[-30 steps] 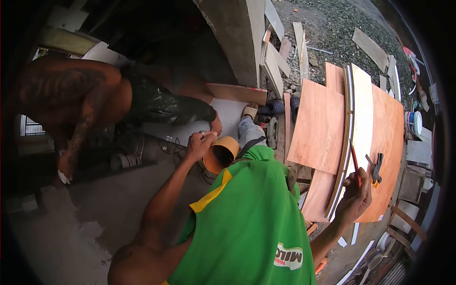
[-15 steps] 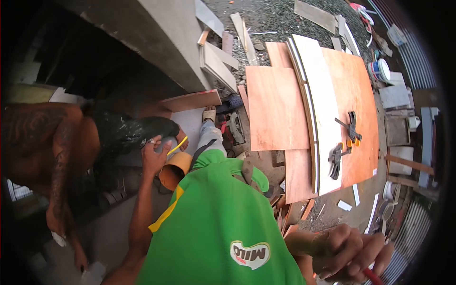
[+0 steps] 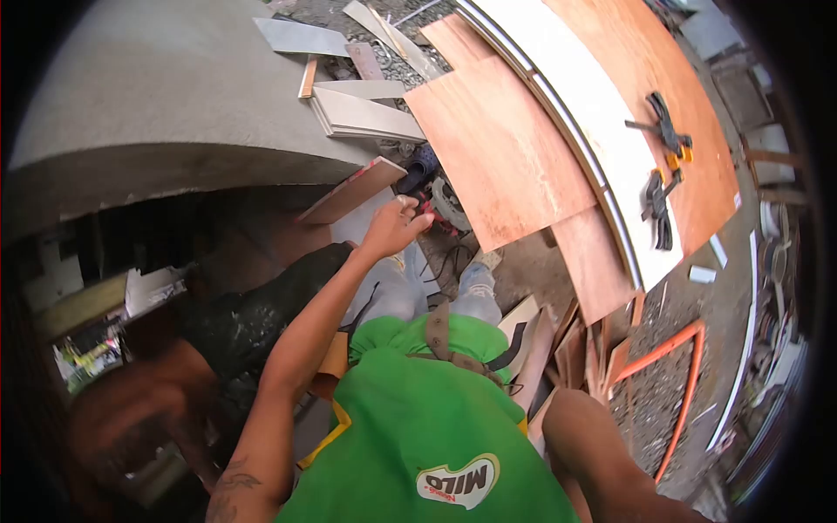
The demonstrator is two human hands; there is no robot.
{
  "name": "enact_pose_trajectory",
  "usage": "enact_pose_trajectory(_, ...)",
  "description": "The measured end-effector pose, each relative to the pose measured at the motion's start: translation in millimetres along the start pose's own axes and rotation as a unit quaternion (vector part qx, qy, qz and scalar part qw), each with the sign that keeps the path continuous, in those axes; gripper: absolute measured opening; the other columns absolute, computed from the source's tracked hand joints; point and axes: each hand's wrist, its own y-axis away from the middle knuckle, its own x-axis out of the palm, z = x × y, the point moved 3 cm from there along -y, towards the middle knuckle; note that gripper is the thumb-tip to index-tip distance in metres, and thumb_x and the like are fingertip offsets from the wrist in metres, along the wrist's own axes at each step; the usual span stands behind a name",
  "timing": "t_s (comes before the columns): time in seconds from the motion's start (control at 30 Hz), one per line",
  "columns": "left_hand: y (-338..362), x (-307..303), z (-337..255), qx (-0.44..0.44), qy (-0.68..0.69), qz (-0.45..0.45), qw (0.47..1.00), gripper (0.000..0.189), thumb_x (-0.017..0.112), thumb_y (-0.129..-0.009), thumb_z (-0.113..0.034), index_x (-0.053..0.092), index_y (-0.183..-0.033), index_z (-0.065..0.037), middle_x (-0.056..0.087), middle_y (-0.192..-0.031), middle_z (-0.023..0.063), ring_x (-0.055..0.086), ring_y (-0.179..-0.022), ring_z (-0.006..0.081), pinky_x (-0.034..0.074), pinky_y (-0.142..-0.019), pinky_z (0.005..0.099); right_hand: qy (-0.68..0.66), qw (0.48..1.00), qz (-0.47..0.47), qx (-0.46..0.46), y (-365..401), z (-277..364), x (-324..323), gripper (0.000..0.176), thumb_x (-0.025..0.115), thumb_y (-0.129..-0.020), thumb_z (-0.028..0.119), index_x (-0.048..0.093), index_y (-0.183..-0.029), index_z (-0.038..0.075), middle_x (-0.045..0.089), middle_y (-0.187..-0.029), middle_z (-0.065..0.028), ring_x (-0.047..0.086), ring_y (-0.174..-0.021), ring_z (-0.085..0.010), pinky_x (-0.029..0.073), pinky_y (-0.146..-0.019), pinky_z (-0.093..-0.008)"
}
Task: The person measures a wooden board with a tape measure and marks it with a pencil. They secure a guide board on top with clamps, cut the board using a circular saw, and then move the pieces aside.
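My left hand (image 3: 397, 228) reaches forward over my lower legs, its fingers loosely bent and apart, with nothing visible in it. It is nearest to a red and black power tool (image 3: 445, 209) on the floor and a reddish-brown board (image 3: 353, 192) standing on edge. My right forearm (image 3: 602, 462) runs out at the bottom right, and its hand is outside the picture. Thin plywood sheets (image 3: 497, 148) lie ahead on the right beside a long white panel (image 3: 602, 87). Two black and yellow clamps (image 3: 667, 131) rest at the panel.
Another person (image 3: 157, 410) bends down at the left. A concrete beam (image 3: 200, 96) spans the upper left, near stacked offcuts (image 3: 366, 113). Wood scraps (image 3: 580, 349) and a bent orange pipe (image 3: 693, 375) lie at the right. An orange cylinder (image 3: 331, 362) is beside my left side.
The view has turned. My left hand has moved forward, away from the orange cylinder. My right hand, which held something red, has left the picture. The other person now bends lower.
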Motion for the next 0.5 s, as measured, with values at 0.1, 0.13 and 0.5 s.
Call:
enact_pose_trajectory(0.1,-47,25,6,-0.083,0.087,0.067,0.990,0.060,0.076,-0.081,-0.034,0.059,-0.111,0.015,0.069,-0.101,0.0223,0.068,-0.090,0.0237,0.053,-0.076,0.0332,-0.035,0.986,0.135,0.097,8,14,-23,0.006,0.056,-0.095,0.013,0.052,-0.094,0.008,0.049,-0.096,-0.0037,0.050,-0.073,-0.0149,0.040,-0.058,-0.0268)
enact_pose_trajectory(0.13,-74,37,39,-0.111,0.118,0.033,0.986,0.061,0.076,-0.081,-0.033,0.058,-0.111,0.016,0.069,-0.097,0.0196,0.067,-0.081,0.0205,0.052,-0.069,0.0304,-0.029,0.910,0.225,0.346,11,31,-40,0.007,0.055,-0.094,0.012,0.053,-0.097,0.006,0.051,-0.095,-0.0042,0.051,-0.074,-0.0152,0.042,-0.058,-0.0266)
enact_pose_trajectory(0.5,-182,68,70,-0.171,0.467,0.080,0.864,0.035,0.069,-0.090,-0.017,0.055,-0.116,0.002,0.069,-0.099,0.0100,0.068,-0.079,0.0165,0.055,-0.062,0.0283,0.669,-0.098,0.471,0.566,25,270,-521,0.054,0.054,-0.098,0.039,0.049,-0.123,-0.008,0.059,-0.111,-0.0159,0.057,-0.100,-0.0183,0.046,-0.084,-0.0292)
